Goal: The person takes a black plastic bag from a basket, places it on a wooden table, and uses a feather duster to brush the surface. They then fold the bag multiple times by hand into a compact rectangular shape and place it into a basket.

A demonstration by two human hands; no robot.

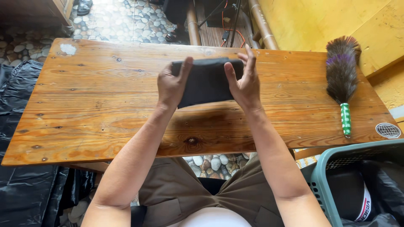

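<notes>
Table: a long wooden table [105, 109] spans the view.
Basket: a teal plastic laundry basket [326, 168] stands at the lower right.
Duster: a feather duster [341, 80] lies on the table's right end.
Cloth: a folded dark cloth [207, 82] is held just above the table's middle.
Left hand: the left hand [171, 86] is clamped on the cloth's left edge, thumb on top.
Right hand: the right hand [244, 84] grips the right edge, fingers partly spread.

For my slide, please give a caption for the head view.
Both hands hold a folded dark cloth above a wooden table.
</notes>
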